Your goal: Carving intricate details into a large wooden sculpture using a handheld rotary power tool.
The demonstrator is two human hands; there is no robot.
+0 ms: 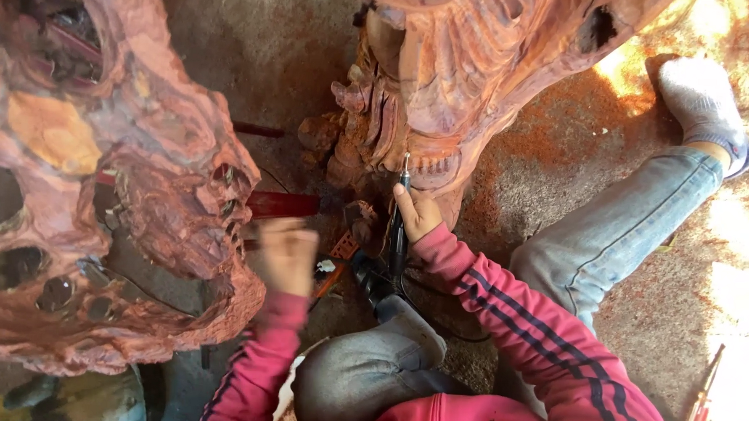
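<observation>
A reddish carved wooden sculpture (447, 79) stands ahead of me. My right hand (416, 214) grips a thin black rotary carving tool (401, 220) like a pen; its tip touches the carving's lower ridged edge. My left hand (287, 253) is blurred, held lower left near a red-handled tool (284, 204) on the ground; I cannot tell whether it holds anything. Both sleeves are pink with dark stripes. My bent knee (367, 370) in grey jeans sits between my arms.
A large gnarled root-like wood piece (98, 182) with holes fills the left side. My right leg in jeans and a grey sock (703, 103) stretches right. A red-handled screwdriver (703, 402) lies on the dusty floor at lower right. Red sawdust covers the ground.
</observation>
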